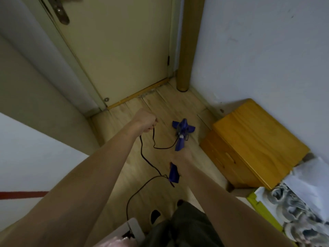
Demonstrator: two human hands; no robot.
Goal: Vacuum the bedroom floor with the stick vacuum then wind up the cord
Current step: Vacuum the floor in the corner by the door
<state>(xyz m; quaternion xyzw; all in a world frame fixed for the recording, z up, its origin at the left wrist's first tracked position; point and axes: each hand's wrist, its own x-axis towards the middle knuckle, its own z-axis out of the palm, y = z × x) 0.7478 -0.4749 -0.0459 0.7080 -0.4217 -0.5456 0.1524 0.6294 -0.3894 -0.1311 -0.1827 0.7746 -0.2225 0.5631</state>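
L hand point(146, 122) grips cord point(142, 150) (vacuum point(182, 131) prob. right).

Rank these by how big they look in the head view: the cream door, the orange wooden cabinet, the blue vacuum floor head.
1. Cream door, largest.
2. Orange wooden cabinet.
3. Blue vacuum floor head, smallest.
These are apparent sizes only; the wide-angle lens distorts them, but the gaps look too wide for that to change the order.
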